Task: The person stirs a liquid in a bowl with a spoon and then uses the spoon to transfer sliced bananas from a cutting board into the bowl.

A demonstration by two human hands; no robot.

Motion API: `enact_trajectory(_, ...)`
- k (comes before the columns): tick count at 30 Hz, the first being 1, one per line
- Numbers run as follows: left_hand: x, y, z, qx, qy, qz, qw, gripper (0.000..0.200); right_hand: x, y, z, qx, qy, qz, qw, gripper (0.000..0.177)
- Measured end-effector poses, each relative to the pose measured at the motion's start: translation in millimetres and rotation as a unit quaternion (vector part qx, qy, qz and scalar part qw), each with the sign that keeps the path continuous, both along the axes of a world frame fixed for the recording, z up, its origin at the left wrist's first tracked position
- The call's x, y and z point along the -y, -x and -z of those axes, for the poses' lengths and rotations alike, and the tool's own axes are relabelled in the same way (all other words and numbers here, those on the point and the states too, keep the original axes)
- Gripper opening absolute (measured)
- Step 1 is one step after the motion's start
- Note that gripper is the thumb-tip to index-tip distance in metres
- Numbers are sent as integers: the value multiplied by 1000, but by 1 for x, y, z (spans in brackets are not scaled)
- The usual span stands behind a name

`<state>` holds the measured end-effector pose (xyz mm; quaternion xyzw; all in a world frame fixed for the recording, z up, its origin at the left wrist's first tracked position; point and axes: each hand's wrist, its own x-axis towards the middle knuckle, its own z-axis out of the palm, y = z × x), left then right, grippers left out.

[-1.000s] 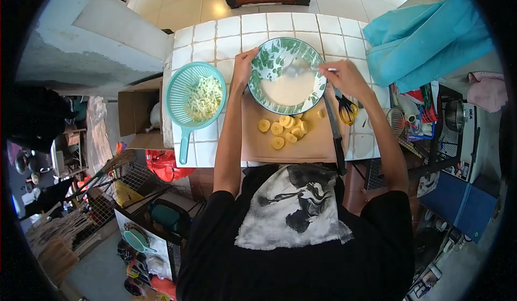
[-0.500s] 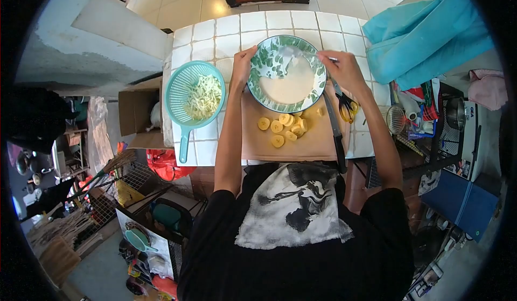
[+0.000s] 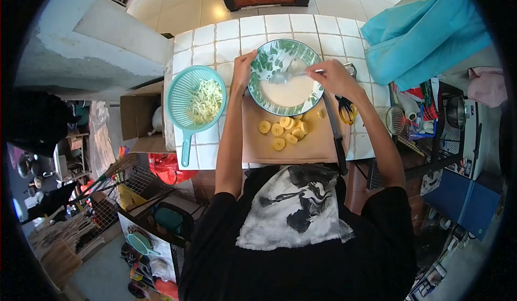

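Note:
A green-and-white enamel bowl (image 3: 264,61) is tilted towards me, with pale batter (image 3: 285,92) pooled in its near side. My left hand (image 3: 244,68) grips the bowl's left rim. In my right hand (image 3: 335,77) is the handle of a spoon (image 3: 280,77), whose head is over the batter near the bowl's middle. Just below the bowl, several yellow banana slices (image 3: 284,121) lie on a brown cutting board (image 3: 261,149). A knife (image 3: 337,139) rests along the board's right side. Scissors (image 3: 346,111) with black and yellow handles lie under my right forearm.
Left of the bowl, a turquoise colander (image 3: 177,93) holds shredded pale-green vegetable (image 3: 204,102). White tiles (image 3: 202,155) cover the table. Turquoise cloth (image 3: 420,37) hangs at the far right corner, and a rack (image 3: 447,118) with utensils stands to the right.
My right hand has moved left from the bowl's right rim, and the spoon has swept leftward and nearer across the bowl. My left hand keeps its hold on the rim.

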<state>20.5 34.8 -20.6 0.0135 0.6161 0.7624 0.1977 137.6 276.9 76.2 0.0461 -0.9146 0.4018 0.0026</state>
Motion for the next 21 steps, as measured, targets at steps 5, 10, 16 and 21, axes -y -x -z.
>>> enact_trajectory(5, 1, 0, 1, -9, 9, 7, 1000, 31, 2, 12, 0, -12, -11, 62, 998, 20)
enact_trajectory(10, -1, 1, 2, -24, 10, -5, 1000, 32, 2, 1, -3, 12, -42, -53, 998, 23)
enact_trajectory(16, 0, -1, -4, 4, 1, 18, 1000, 32, -31, 1, -8, -25, 1, 29, 999, 27)
enact_trajectory(21, -1, 0, 0, -22, 6, -8, 1000, 30, -37, -25, 6, 8, 15, 29, 999, 25)
